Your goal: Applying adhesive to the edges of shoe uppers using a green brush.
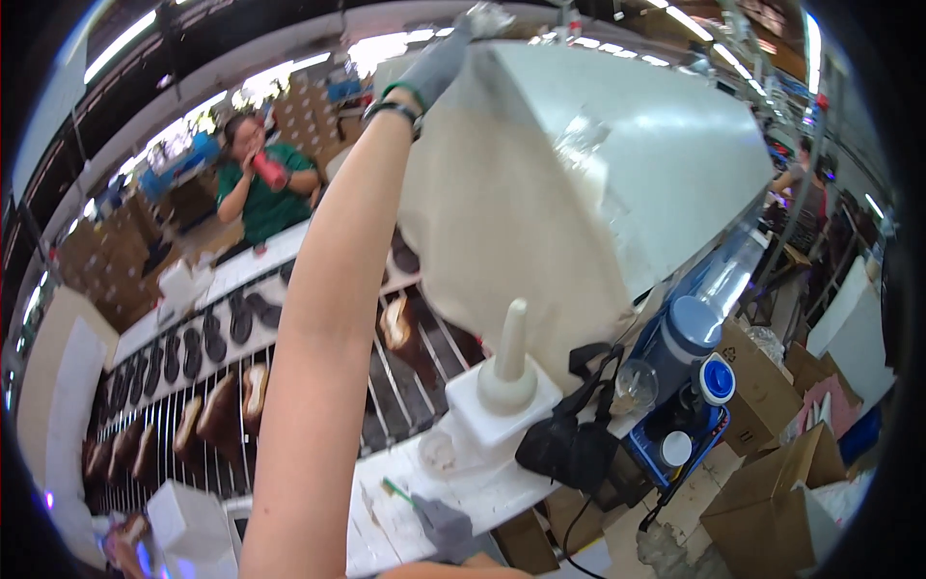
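Before the right fingers [432, 513], the container [506, 391] stands on the table [497, 502]; to their left, shoes [221, 420] lie on the rack [395, 394]; to their right, the bag [569, 449].

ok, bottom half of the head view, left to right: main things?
White block → bare left forearm → green stick → gloved right hand → black bag → open cardboard box.

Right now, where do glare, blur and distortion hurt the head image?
Head view, light: glare on the pale glossy panel, ceiling tube light blown out; head view, blur: raised left gloved hand looks soft, cause unclear; head view, lens: fisheye bows the panel's upper edge, corners black.
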A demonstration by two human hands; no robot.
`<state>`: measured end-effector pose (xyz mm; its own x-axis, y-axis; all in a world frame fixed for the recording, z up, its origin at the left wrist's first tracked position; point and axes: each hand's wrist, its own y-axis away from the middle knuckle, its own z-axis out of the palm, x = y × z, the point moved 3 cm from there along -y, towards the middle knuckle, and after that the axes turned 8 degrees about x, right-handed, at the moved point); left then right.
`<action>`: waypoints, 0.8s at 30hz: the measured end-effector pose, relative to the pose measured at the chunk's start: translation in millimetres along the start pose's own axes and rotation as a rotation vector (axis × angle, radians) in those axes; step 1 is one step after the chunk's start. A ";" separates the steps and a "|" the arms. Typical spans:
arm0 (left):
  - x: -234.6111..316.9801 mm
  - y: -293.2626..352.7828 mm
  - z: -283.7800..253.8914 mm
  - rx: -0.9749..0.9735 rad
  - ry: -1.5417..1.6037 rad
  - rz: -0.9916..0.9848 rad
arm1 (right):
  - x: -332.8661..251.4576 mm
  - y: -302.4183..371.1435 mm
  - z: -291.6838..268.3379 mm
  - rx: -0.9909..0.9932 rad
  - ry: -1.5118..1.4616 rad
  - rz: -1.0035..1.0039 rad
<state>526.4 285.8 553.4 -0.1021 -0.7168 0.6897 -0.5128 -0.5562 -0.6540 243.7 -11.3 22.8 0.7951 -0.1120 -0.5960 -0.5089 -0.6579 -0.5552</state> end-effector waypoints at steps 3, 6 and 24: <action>-14.5 56.4 -9.7 0.270 -0.709 0.643 | -1.8 0.4 -3.6 -0.032 -0.015 0.010; -81.2 166.6 -25.3 0.176 -0.571 0.570 | -3.8 -0.9 -6.1 -0.043 -0.103 0.081; -293.2 575.4 -235.8 0.502 0.184 -0.780 | -21.5 -9.0 -0.9 -0.065 0.009 0.129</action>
<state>60.3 275.1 48.2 -0.0405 -0.0126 0.9991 -0.0705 -0.9974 -0.0154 231.5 -3.7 41.1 0.7275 -0.2052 -0.6547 -0.5850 -0.6842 -0.4355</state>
